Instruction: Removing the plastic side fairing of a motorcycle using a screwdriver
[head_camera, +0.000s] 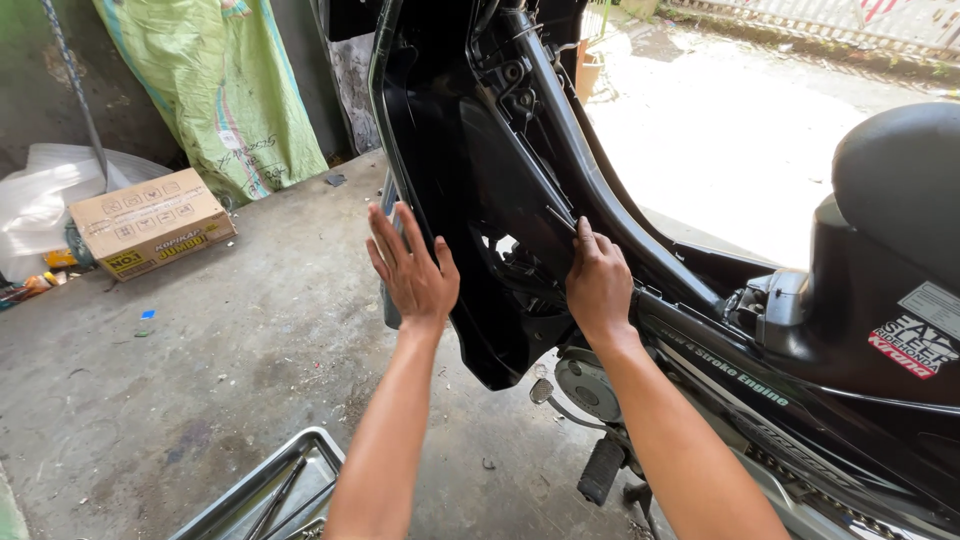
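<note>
Two bare forearms rise from the lower edge of the view toward a black plastic leg shield (470, 190) on a black motorbike (800, 330). Nearest the camera, a grey metal tray (255, 490) with tools lies on the concrete floor (200, 340), below the left forearm. The left hand (412, 268) is flat and spread, fingers pointing up, palm turned toward the panel's outer left edge; whether it touches is not clear, and it grips nothing. The right hand (598, 282) is curled over the panel's inner right edge where that edge meets the sloping frame tube (620, 225), fingers closed on the plastic. The panel lies between the two hands and just beyond them, its long axis running steeply up and slightly left from its lower tip near the engine casing (585, 385). Both hands are about equally near; the right one has contact. Farther left, a cardboard box (150, 222) and a green woven sack (235, 90) sit against the wall.
</note>
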